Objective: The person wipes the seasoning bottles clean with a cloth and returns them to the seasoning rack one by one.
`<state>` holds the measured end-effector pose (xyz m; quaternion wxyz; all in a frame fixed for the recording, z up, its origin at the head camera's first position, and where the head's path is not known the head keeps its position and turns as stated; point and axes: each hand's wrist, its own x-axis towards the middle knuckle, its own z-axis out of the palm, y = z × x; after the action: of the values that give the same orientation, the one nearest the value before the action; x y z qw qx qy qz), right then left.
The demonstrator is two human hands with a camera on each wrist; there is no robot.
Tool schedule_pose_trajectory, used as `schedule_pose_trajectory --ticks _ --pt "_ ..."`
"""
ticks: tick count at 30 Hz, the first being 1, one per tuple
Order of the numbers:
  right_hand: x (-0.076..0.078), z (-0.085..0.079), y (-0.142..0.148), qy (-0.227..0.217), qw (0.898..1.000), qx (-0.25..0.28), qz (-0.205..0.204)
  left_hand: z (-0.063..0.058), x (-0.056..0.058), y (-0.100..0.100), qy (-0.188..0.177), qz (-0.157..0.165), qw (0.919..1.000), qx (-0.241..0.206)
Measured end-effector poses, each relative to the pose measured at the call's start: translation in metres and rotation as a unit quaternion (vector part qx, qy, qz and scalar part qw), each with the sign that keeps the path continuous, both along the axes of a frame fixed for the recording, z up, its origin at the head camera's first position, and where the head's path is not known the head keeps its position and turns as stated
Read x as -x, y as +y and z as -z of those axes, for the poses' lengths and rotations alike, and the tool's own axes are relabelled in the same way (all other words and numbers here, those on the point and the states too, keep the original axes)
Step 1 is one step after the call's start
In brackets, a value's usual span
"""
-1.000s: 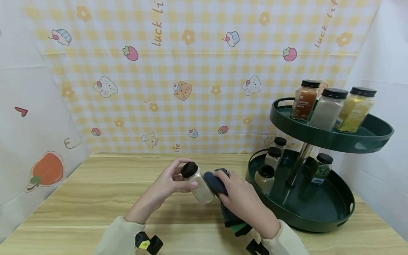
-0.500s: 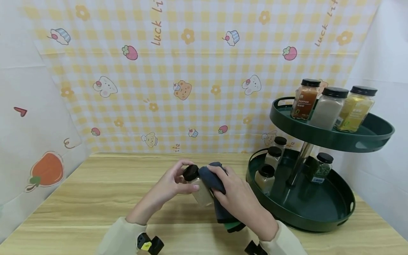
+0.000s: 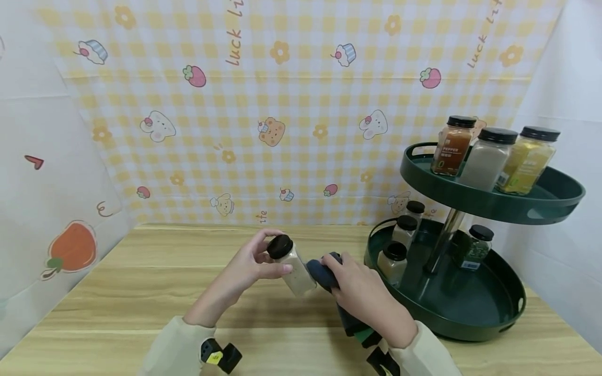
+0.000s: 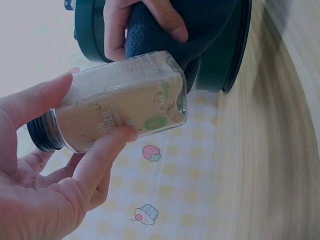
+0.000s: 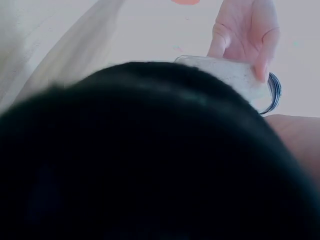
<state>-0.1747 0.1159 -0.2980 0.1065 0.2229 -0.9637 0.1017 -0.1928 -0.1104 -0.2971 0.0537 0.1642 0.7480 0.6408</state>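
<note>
My left hand (image 3: 246, 266) grips a square glass spice jar (image 3: 298, 272) with a black lid, tilted above the wooden table. Tan powder fills much of the jar (image 4: 120, 105) in the left wrist view, and printed lettering shows on its side. Bunched in my right hand (image 3: 364, 290) is a dark blue-grey cloth (image 3: 322, 275), its front fold right at the jar's side near the base. The cloth's lower end, with a green patch, hangs below the hand. Dark cloth (image 5: 150, 150) covers most of the right wrist view and hides the right fingers there.
To the right stands a two-tier dark green rack (image 3: 470, 313). Its upper tray (image 3: 423, 180) bears a pepper jar (image 3: 452, 149), a white-powder jar (image 3: 484, 162) and a yellow jar (image 3: 527, 162). Several smaller jars, one with green herbs (image 3: 474, 250), stand on the lower tray. A checked curtain (image 3: 301, 104) hangs behind.
The cloth first went up along the jar towards its lid, then came back down and right towards the base. The jar tilted slightly along with it, staying in the left hand.
</note>
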Motion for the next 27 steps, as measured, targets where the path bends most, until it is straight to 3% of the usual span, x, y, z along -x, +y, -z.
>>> schedule_pose_trajectory --ticks 9,18,27 --pt "-0.0024 -0.0013 -0.0055 -0.002 0.999 0.038 -0.001 0.0014 -0.0014 0.0021 -0.004 -0.007 1.0000 0.006" --pt "-0.0077 -0.0053 -0.0096 0.044 0.994 0.102 -0.022 0.0069 -0.0008 0.0081 -0.005 0.011 0.9999 0.009" --pt "-0.0043 -0.0061 -0.0060 0.039 0.995 0.093 -0.016 0.0068 -0.0008 0.0088 -0.006 0.003 0.9999 0.008"
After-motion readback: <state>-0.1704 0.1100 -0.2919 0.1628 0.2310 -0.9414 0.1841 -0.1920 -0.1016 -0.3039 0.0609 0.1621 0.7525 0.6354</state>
